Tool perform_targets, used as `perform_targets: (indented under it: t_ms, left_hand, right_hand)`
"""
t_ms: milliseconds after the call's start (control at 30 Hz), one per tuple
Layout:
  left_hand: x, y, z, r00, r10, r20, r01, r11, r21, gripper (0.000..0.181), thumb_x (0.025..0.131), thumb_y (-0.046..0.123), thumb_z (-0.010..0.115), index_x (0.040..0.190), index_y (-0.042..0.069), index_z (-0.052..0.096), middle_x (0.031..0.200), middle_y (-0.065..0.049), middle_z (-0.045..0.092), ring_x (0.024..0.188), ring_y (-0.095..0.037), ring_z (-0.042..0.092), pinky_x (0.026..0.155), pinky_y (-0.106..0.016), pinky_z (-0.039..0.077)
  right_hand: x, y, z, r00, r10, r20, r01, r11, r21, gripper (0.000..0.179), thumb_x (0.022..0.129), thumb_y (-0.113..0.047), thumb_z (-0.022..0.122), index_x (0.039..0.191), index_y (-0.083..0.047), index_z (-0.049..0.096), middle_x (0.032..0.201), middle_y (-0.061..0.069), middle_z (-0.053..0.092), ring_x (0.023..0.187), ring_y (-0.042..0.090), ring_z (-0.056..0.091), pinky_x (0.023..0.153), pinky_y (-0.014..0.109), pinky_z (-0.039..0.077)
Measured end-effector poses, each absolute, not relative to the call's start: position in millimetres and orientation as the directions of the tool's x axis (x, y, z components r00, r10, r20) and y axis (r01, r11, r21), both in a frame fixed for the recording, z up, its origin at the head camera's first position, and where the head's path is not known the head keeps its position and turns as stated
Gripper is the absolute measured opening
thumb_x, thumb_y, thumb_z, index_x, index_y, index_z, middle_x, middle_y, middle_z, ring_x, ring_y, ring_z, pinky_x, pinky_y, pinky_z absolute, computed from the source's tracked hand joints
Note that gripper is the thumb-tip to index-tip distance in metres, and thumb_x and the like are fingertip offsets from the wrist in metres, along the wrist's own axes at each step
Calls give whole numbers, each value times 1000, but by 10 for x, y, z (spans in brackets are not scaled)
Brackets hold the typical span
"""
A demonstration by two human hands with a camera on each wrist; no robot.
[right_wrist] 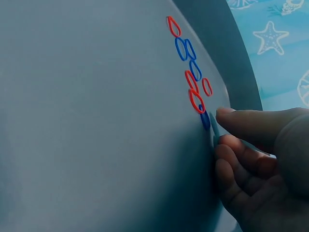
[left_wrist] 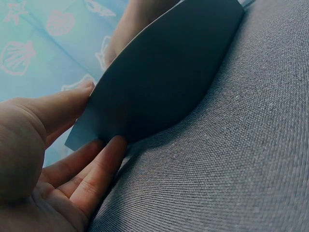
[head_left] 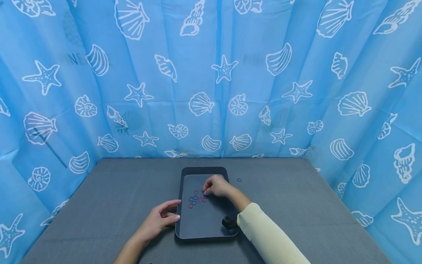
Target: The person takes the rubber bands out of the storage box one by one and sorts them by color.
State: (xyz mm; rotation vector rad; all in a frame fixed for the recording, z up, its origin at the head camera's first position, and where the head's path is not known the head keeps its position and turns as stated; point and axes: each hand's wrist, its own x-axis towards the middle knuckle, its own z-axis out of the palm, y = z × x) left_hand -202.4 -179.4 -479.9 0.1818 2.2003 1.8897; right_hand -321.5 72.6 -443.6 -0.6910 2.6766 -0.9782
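Observation:
A dark grey tray [head_left: 204, 229] lies on the table, with several small red and blue rings on its floor. A red ring [right_wrist: 197, 101] overlaps a dark blue ring [right_wrist: 205, 119], the nearest one to my right hand [head_left: 215, 186]. That hand is over the tray, its thumb and bent fingers [right_wrist: 226, 174] a little apart by the tray's wall. A thin teal shape beside the fingertips is too blurred to identify. My left hand [head_left: 161, 216] touches the tray's left side from outside, thumb at the rim and fingertips [left_wrist: 114, 145] low on the wall in the left wrist view.
One blue ring [head_left: 239, 180] lies outside the tray, on the grey cloth [head_left: 280, 190] to its right. A black device [head_left: 228, 222] sits at my right wrist above the tray's near right corner. Behind the table hangs a blue shell-patterned curtain [head_left: 211, 124].

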Motion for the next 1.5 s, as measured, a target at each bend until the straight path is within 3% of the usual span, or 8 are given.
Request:
perform_targets:
  t_ms: [500, 900, 1500]
  left_hand:
    - [-2011, -1787, -4781, -966, 241, -91, -52, 164, 985, 59, 88, 21, 72, 140, 8, 50, 135, -24, 50, 100, -26, 64, 81, -41, 55]
    - [-2014, -1792, -4777, -964, 251, -89, -51, 154, 987, 57, 89, 20, 71, 141, 7, 49, 136, -25, 48, 100, -27, 64, 82, -41, 55]
    - [-2009, -1782, -4771, -966, 240, -91, -50, 170, 984, 55, 89, 18, 71, 140, 8, 51, 135, -24, 50, 99, -26, 64, 82, -41, 55]
  right_hand:
    - [-3176, 672, -4436, -872, -483, -85, -353, 738, -575, 16, 85, -6, 73, 72, -12, 66, 70, -4, 60, 64, 13, 54, 57, 25, 44]
    - [-3173, 672, -4414, -835, -545, -82, -426, 732, -532, 17, 90, -5, 66, 74, -11, 64, 71, -4, 57, 65, 12, 51, 59, 26, 43]
    - [-3200, 749, -4250, -860, -508, 48, -438, 688, -578, 16, 92, -2, 64, 78, -8, 65, 73, -2, 57, 65, 12, 50, 57, 26, 43]
